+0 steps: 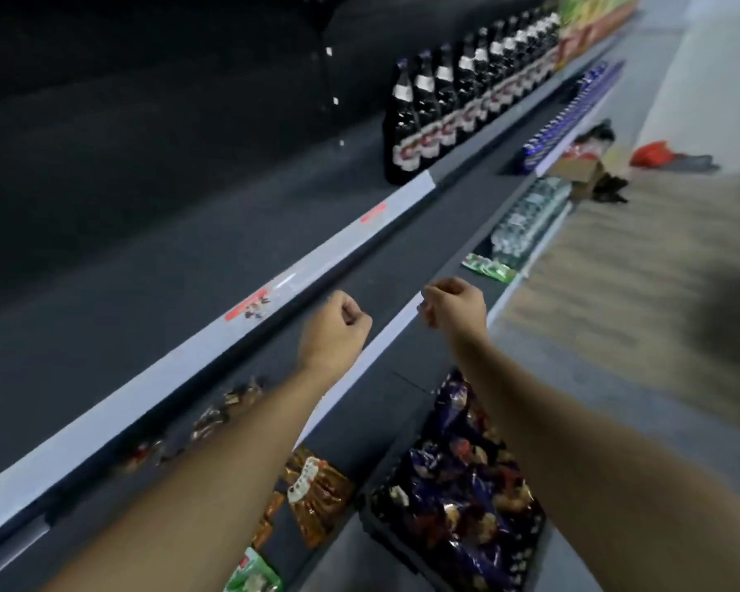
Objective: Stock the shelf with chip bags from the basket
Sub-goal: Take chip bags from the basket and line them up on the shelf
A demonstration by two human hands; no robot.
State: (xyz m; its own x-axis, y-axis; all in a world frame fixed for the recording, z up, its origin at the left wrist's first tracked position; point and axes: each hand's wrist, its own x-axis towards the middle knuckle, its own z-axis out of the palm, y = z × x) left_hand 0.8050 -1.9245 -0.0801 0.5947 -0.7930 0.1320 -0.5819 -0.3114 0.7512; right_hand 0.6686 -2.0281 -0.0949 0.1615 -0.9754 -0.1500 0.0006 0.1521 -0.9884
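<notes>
Plainly, the left hand (pixel 332 324) and right hand (pixel 453 305) are both curled into fists, holding nothing (one basket (pixel 366 521), its chip bags (pixel 458 484) too blurred to count).

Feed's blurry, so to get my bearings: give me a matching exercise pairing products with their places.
1 purple foil chip bags
2 dark plastic soda bottles
3 orange foil chip bags
4 clear plastic water bottles

A top visible shelf
B far along the lowest shelf
C black plastic basket
D just left of the basket

Pairs: 1-C, 2-A, 3-D, 4-B.
</notes>
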